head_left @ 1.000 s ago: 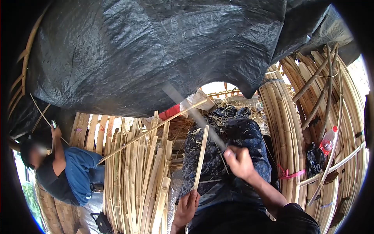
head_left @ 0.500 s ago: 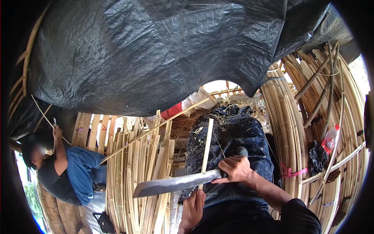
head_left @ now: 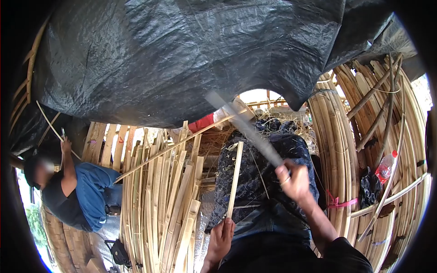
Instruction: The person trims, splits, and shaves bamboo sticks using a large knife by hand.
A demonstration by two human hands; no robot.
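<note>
My left hand (head_left: 222, 236) is closed round the lower end of a narrow bamboo strip (head_left: 235, 179), which stands up and leans slightly right. My right hand (head_left: 293, 180) grips the handle of a large machete, whose blade (head_left: 246, 129) is blurred by motion and points up and to the left. The blade is apart from the strip. Beneath both lies a dark patterned cloth (head_left: 291, 154) with thin shavings on it.
Many split bamboo strips (head_left: 159, 200) lie on the left, beyond them a seated person (head_left: 82, 195) holding a thin strip. Tied bamboo bundles (head_left: 334, 150) and a plastic bottle (head_left: 386, 167) are on the right. Black plastic sheeting (head_left: 182, 59) hangs ahead.
From lying across the strip half a second ago, the machete has swung up and away, with my right hand moving up and right. The strip in my left hand now stands slightly further left.
</note>
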